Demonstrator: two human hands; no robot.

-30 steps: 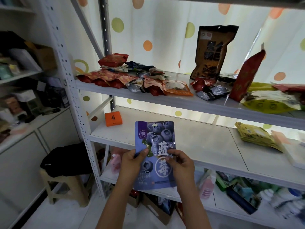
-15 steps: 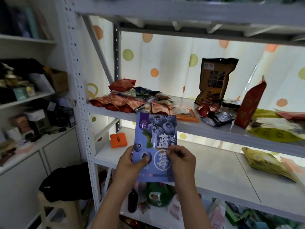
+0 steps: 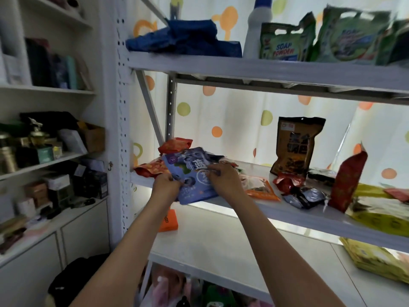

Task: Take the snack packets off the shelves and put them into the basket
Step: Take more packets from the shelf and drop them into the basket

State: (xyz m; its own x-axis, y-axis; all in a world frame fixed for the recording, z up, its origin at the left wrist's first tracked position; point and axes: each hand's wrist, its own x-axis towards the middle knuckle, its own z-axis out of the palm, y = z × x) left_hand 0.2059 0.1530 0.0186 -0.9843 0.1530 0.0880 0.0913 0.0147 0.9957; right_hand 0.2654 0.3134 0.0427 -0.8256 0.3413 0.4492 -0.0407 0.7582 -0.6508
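Whereas a moment ago I held the blueberry packet (image 3: 192, 177) lower, both hands now pinch it over the snack shelf (image 3: 276, 214), no basket in sight.

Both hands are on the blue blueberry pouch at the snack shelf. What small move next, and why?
Probably draw the blue blueberry pouch back off the white metal shelf. The left hand and right hand both pinch it, it lies tilted on the pile of red snack packets, and no basket is in view, so it likely sits lower or behind.
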